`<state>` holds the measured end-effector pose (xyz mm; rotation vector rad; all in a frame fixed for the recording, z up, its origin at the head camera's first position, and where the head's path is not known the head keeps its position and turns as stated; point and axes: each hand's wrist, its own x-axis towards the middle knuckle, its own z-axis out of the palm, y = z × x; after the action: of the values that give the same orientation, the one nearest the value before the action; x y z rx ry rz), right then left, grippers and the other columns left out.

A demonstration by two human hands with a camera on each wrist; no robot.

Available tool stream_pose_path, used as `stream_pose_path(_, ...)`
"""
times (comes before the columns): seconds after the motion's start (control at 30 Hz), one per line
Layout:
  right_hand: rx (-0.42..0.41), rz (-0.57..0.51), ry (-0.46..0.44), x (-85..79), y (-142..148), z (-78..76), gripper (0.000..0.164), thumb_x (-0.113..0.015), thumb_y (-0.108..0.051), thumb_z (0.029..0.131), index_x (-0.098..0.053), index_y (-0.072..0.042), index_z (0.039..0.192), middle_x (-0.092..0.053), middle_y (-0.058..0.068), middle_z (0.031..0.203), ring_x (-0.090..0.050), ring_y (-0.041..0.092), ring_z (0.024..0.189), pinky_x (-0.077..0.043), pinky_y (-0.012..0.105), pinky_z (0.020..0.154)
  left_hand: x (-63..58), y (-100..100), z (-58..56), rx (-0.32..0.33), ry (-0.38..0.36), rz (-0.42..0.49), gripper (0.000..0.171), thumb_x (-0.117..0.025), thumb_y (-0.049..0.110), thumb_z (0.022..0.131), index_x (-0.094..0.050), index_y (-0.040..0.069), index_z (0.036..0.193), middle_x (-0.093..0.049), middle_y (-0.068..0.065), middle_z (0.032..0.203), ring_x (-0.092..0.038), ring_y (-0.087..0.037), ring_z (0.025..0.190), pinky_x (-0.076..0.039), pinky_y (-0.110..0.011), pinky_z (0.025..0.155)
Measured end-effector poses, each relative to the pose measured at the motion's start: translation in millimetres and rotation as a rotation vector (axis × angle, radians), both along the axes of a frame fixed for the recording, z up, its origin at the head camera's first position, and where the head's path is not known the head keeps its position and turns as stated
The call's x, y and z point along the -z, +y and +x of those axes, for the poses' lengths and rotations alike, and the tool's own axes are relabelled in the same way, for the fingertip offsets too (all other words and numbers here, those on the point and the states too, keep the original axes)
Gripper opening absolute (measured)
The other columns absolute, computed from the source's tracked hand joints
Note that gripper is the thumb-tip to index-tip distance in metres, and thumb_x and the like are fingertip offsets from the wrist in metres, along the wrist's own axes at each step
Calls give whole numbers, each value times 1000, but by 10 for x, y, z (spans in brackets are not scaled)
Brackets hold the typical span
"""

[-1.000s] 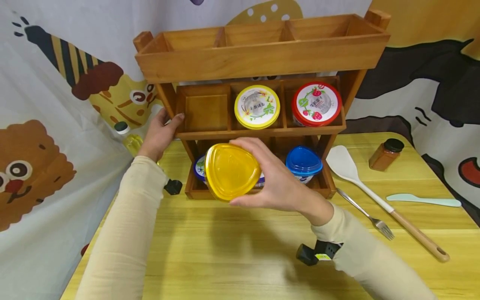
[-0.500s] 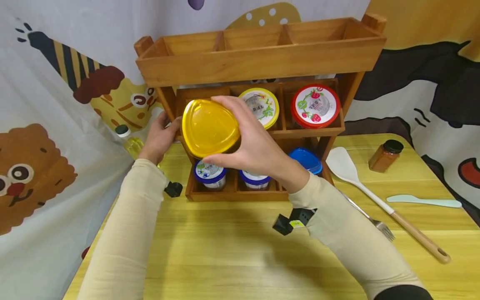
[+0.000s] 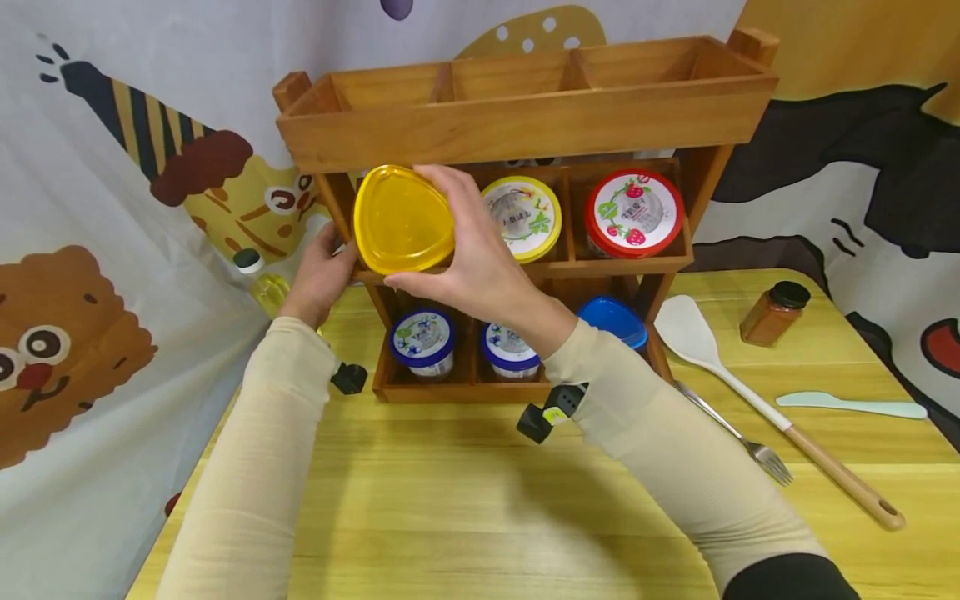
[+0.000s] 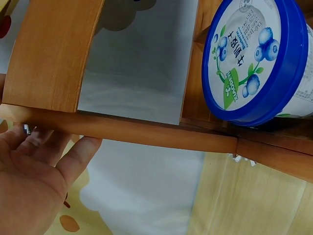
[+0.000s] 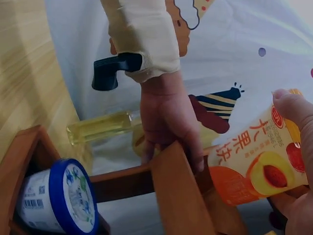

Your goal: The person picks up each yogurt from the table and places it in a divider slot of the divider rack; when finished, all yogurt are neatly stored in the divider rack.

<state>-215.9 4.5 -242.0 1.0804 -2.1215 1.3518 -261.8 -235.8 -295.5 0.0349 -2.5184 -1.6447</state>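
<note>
My right hand [image 3: 483,258] grips a yogurt cup [image 3: 403,221] with a translucent yellow triangular lid, thumb below and fingers above. The cup is tilted, lid toward me, before the left compartment of the rack's middle shelf. In the right wrist view the cup's side [image 5: 254,164] has a peach picture. My left hand [image 3: 321,275] grips the left upright of the wooden rack [image 3: 525,125]; the left wrist view has its fingers [image 4: 80,156] against the wood. A yellow-lidded tub [image 3: 522,221] and a red-lidded tub [image 3: 634,212] stand to the right on that shelf.
On the bottom shelf stand two blue-lidded blueberry tubs [image 3: 422,340] and a cup with a blue triangular lid [image 3: 611,321]. Right of the rack lie a spatula [image 3: 738,400], a fork [image 3: 750,442], a pale knife [image 3: 847,405] and a jar [image 3: 775,312]. An oil bottle [image 3: 264,283] stands left.
My right hand has carried the yellow-lidded cup up and left, from before the bottom shelf to the middle shelf's left compartment. The left hand keeps its hold on the rack.
</note>
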Motion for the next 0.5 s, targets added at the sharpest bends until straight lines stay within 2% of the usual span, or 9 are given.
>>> stream_pose_path(0.17, 19, -16, 23, 71, -54, -37, 99, -91, -32, 69, -35, -6, 147, -37, 11, 145, -42, 19, 128, -39, 27, 108, -26, 14, 13, 2, -10, 0, 61, -51, 43, 101, -33, 18, 153, -39, -7, 156, -45, -23, 137, -39, -39, 114)
stream_pose_path(0.4, 39, 15, 22, 168, -131, -53, 101, -92, -32, 68, -35, -5, 146, -38, 13, 145, -41, 21, 130, -37, 27, 110, -12, 17, 17, 5, 0, 21, 53, -49, 33, 101, -39, 11, 149, -44, -11, 153, -52, -20, 124, -46, -28, 98)
stream_pose_path(0.5, 55, 32, 8, 179, -157, -65, 101, -91, -33, 69, -34, -6, 147, -37, 13, 146, -41, 21, 130, -37, 28, 110, -10, 13, 20, 9, 3, 33, 52, -48, 33, 102, -39, 11, 148, -44, -12, 152, -52, -21, 124, -47, -28, 97)
